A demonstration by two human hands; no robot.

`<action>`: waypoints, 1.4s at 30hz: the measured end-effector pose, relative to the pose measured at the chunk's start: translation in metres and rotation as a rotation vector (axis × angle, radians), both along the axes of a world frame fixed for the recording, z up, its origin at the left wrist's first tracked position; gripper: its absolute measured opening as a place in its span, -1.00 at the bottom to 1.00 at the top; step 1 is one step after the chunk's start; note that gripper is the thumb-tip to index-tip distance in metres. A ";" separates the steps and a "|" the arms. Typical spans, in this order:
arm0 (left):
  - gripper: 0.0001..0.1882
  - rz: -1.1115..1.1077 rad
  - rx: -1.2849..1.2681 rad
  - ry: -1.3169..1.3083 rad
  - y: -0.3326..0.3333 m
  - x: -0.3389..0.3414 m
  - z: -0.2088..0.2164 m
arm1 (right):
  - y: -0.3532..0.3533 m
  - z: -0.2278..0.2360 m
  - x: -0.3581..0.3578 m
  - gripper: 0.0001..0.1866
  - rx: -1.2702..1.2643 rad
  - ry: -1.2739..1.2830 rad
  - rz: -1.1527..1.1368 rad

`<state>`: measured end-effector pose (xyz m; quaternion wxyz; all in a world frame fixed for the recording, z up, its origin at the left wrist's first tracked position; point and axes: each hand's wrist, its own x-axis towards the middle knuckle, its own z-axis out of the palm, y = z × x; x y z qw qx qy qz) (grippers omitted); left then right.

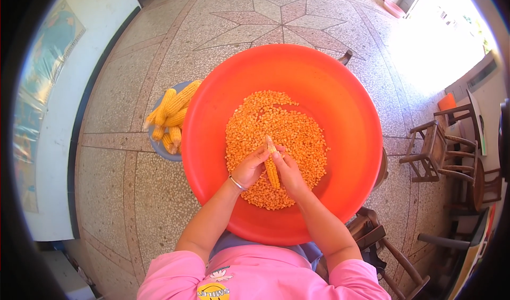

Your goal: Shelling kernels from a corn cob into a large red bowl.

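Between my two hands I hold a corn cob (272, 168), its far tip bare and pale and its near part still covered in yellow kernels. My left hand (253, 165), with a bracelet at the wrist, is closed around the cob's left side. The fingers of my right hand (288, 173) grip it from the right, the thumb lying along the kernels. Both hands are over a wide red basin (340, 108). Loose corn kernels (249, 119) cover much of its bottom. Some fingertips are hidden behind the cob.
Left of the basin stands a blue bowl (161, 150) piled with whole corn cobs (172, 108), partly behind the basin's rim. Wooden chairs (435, 146) stand at the right. A pink basin (393, 8) is at the far right near a bright doorway. A wall (101, 50) runs along the left.
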<state>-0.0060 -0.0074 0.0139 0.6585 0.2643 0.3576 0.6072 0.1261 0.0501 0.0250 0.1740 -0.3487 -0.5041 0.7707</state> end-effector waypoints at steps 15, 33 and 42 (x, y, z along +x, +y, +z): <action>-0.58 0.023 -0.018 0.029 0.001 0.005 0.004 | -0.001 0.010 -0.001 -0.51 -0.055 0.016 -0.054; -0.57 -0.055 -0.044 -0.138 -0.004 0.001 -0.003 | -0.002 0.004 0.001 -0.42 -0.169 0.040 -0.066; -0.59 -0.048 -0.043 -0.092 -0.003 0.000 -0.005 | -0.003 0.009 -0.003 -0.44 -0.173 0.031 -0.070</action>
